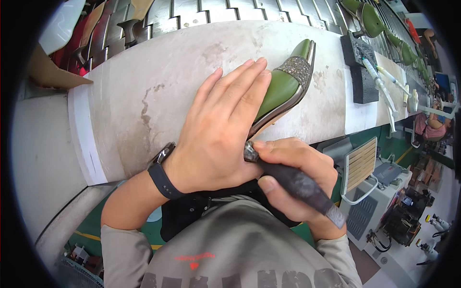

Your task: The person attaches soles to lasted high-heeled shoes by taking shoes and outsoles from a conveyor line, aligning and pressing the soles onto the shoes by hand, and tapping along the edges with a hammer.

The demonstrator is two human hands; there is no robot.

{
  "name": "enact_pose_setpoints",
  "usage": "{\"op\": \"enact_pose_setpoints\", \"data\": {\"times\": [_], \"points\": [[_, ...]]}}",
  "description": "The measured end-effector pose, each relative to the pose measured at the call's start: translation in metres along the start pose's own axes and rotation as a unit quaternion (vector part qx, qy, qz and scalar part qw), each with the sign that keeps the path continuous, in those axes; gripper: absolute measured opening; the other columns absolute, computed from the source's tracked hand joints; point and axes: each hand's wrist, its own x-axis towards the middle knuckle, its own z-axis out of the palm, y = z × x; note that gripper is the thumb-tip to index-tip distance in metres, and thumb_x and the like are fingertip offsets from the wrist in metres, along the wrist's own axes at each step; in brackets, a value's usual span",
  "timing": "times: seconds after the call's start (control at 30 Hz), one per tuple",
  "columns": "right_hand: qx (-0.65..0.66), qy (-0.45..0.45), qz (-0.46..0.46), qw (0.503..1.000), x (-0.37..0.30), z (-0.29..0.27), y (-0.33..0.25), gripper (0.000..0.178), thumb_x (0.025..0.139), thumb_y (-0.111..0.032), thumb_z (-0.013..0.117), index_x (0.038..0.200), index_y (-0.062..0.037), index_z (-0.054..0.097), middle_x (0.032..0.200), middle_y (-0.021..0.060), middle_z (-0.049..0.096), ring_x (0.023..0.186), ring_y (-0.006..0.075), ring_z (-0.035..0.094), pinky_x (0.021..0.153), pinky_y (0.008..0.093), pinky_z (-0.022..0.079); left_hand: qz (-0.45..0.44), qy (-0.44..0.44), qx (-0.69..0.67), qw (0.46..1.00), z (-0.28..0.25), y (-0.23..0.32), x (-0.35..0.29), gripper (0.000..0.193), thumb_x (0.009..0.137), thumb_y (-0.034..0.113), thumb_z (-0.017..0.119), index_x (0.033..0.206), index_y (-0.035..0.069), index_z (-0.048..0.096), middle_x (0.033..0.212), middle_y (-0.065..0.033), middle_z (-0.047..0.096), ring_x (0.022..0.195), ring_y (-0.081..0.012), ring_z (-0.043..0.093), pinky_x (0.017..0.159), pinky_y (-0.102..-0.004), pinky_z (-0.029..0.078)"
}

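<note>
A green pointed shoe (278,92) with a glittery grey band across its front lies tilted on the pale work surface, toe toward the far right. My left hand (218,122) holds it, fingers stretched long over its near part; the heel end and my thumb are hidden. In my right hand (300,161) is a dark hammer (297,185), thumb and fingers closed around it. Its rounded metal end is at the shoe's lower edge beside my left hand, and its flat wedge end points to the lower right. The grip of its handle is hidden.
The pale padded board (125,96) runs beneath the shoe. A metal slat conveyor (192,17) passes behind it, carrying shoe parts. At right stand a black foam block (363,81), syringes (380,86) and more green shoes (370,20). A wooden-slatted chair (360,163) is beyond my right arm.
</note>
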Motion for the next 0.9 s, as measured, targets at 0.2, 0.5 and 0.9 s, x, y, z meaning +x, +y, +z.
{"op": "enact_pose_setpoints", "data": {"times": [0.2, 0.5, 0.9], "points": [[-0.067, 0.098, -0.076, 0.99, -0.024, 0.012, 0.018, 0.036, 0.082, -0.002, 0.082, 0.115, 0.0071, 0.071, 0.116, 0.025, 0.075, 0.108, 0.0424, 0.075, 0.094, 0.0464, 0.062, -0.046, -0.031, 0.022, 0.998, -0.006, -0.004, -0.018, 0.117, 0.062, 0.026, 0.09, 0.161, -0.004, 0.036, 0.165, -0.0265, 0.041, 0.151, -0.0478, 0.042, 0.123, -0.0571, 0.033], [-0.105, 0.016, -0.028, 0.994, 0.009, -0.001, -0.003, 0.037, 0.074, 0.001, 0.083, 0.109, 0.0083, 0.072, 0.107, 0.0255, 0.077, 0.1, 0.0397, 0.077, 0.087, 0.044, 0.063, -0.039, 0.023, -0.012, 0.999, 0.001, -0.012, -0.019, 0.108, 0.063, 0.026, 0.088, 0.156, -0.005, 0.044, 0.159, -0.0266, 0.048, 0.144, -0.0469, 0.049, 0.114, -0.0543, 0.044], [0.066, 0.043, 0.123, 0.989, 0.001, -0.02, 0.001, 0.034, 0.088, -0.001, 0.081, 0.121, 0.0011, 0.071, 0.115, 0.0157, 0.079, 0.103, 0.0232, 0.078, 0.091, 0.034, 0.06, -0.033, -0.009, 0.011, 0.999, -0.007, -0.003, -0.011, 0.114, 0.063, 0.021, 0.095, 0.158, -0.008, 0.038, 0.157, -0.0301, 0.046, 0.145, -0.0483, 0.046, 0.119, -0.0539, 0.038]]}}
